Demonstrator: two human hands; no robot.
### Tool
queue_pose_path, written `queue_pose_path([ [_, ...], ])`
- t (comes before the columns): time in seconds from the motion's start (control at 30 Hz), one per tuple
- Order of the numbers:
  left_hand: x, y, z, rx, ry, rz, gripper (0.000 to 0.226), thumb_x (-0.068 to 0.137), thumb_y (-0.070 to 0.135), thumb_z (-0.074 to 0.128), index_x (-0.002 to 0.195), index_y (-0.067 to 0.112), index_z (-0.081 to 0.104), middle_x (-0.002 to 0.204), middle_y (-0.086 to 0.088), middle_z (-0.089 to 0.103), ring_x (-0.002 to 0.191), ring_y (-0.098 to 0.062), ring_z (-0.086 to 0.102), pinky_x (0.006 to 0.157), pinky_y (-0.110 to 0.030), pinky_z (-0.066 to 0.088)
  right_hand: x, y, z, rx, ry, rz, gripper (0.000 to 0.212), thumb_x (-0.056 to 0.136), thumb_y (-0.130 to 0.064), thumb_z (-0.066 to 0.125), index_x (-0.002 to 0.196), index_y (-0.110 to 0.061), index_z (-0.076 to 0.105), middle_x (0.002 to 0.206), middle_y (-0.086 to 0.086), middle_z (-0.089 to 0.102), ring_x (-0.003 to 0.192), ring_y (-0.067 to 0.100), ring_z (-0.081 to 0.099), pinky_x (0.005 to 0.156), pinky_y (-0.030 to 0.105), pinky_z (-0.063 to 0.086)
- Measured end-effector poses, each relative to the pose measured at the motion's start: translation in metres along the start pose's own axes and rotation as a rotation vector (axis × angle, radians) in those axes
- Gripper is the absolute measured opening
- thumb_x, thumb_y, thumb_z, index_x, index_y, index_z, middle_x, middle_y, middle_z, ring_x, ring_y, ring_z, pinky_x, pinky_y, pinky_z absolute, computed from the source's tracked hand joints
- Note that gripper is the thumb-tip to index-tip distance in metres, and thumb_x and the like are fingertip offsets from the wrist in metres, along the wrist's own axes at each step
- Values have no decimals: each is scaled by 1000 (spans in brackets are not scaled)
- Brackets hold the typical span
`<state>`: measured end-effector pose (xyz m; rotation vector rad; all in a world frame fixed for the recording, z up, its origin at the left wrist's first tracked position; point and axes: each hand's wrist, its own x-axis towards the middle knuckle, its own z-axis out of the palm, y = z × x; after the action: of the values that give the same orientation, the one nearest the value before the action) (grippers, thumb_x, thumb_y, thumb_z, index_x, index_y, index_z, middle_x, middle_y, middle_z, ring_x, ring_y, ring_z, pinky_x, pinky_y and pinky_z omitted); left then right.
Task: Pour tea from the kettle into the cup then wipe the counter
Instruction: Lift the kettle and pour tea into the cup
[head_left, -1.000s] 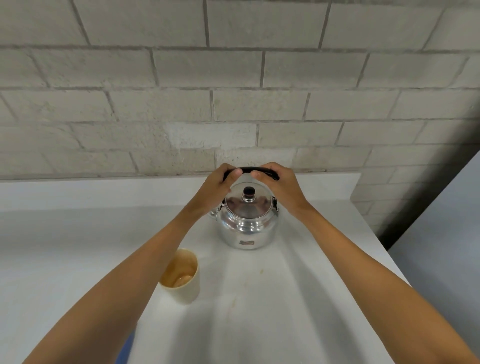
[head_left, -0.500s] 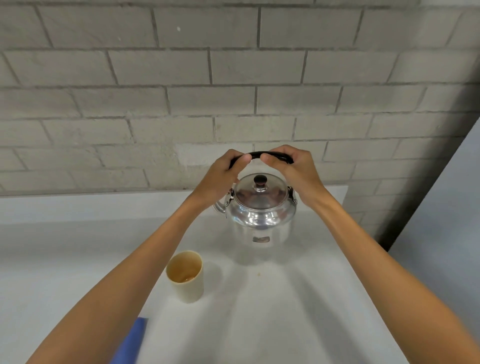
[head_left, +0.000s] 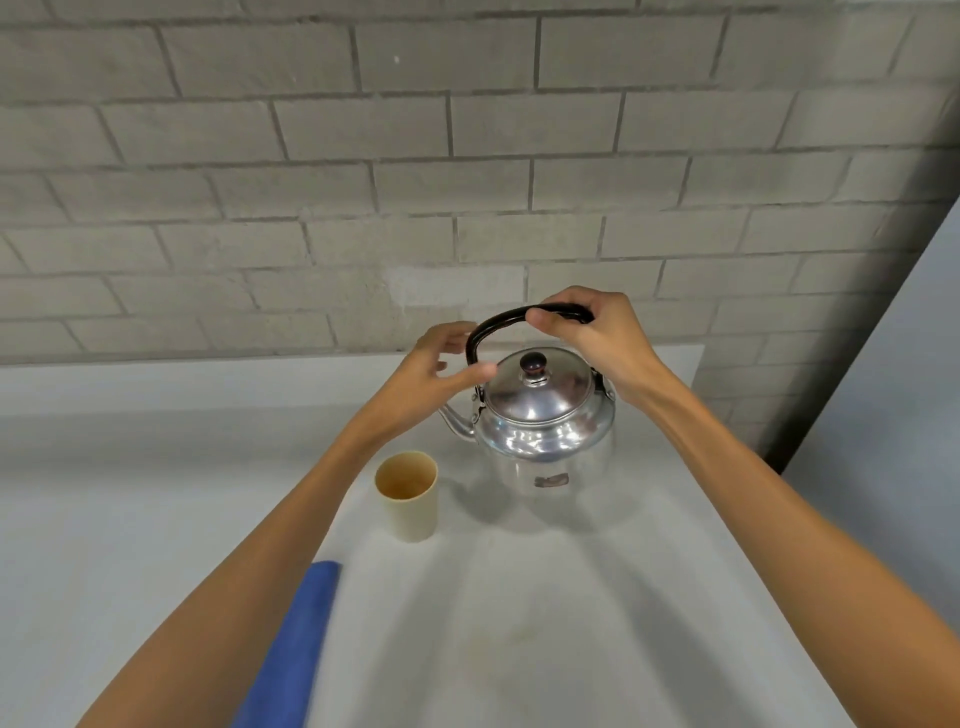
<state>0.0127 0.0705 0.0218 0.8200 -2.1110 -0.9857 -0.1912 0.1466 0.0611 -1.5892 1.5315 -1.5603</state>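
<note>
Loosening since a moment ago, your left hand (head_left: 436, 371) now sits spread beside the kettle (head_left: 545, 421), off the black handle (head_left: 498, 325) your right hand (head_left: 597, 338) alone clutches. Near-left stands the beige cup (head_left: 408, 496), a little brown liquid inside, on the white counter (head_left: 519, 623) by a blue cloth (head_left: 291, 654), below a grey brick wall (head_left: 467, 156).

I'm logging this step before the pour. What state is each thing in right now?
kettle: upright, lid on, spout pointing left toward the cup, not tilted.
kettle handle: raised upright.
right hand: shut on the handle's top.
left hand: open, fingers spread beside the handle's left end.
cup: upright on the counter, a little brownish liquid at the bottom.
blue cloth: lying on the counter, untouched.
</note>
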Motion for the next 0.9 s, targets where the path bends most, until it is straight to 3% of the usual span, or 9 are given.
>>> queue_pose_path([
  [0.07,-18,-22,-5,30,12,-71,86,63,63,67,135,27,38,136,8,46,125,-7,42,104,-29,33,-7,1,4,-26,-18,11,6,78,-29,77,80,-29,71,77,-11,71,74,-3,65,70,10,49],
  [0.2,-56,-64,-11,15,3,-218,100,54,63,75,138,34,31,144,9,37,132,-7,32,105,-28,27,-17,4,14,-51,-50,22,8,77,-32,77,81,-28,71,79,-11,71,74,-5,64,69,8,48],
  [0.37,-89,-101,-12,-14,-29,-358,119,48,63,78,145,32,17,151,8,24,132,-4,22,107,-31,23,-26,9,23,-109,-74,64,14,78,-33,77,86,-23,72,86,0,72,85,11,65,79,23,50],
  [0.5,-102,-118,-5,-68,-42,-405,124,50,52,83,147,28,10,155,5,19,138,-9,20,106,-29,23,-30,12,31,-122,-94,81,8,77,-31,77,81,-29,71,81,-10,71,78,1,64,75,16,47],
  [0.6,-107,-127,1,-117,-36,-418,124,50,46,84,147,25,10,154,3,22,140,-14,23,103,-27,24,-31,14,35,-148,-107,83,10,77,-30,77,85,-25,72,83,-6,71,80,5,64,76,18,48],
  [0.73,-111,-136,6,-151,-29,-408,124,43,54,87,144,31,19,145,10,37,132,-10,35,103,-30,30,-31,16,35,-156,-115,91,15,77,-28,77,89,-19,73,89,3,73,85,12,64,81,24,49],
  [0.9,-114,-148,13,-210,-11,-380,95,45,50,88,126,44,38,124,21,52,119,-6,49,94,-31,45,-28,13,36,-206,-143,80,14,77,-30,78,88,-23,73,84,-5,71,80,4,64,75,13,48],
])
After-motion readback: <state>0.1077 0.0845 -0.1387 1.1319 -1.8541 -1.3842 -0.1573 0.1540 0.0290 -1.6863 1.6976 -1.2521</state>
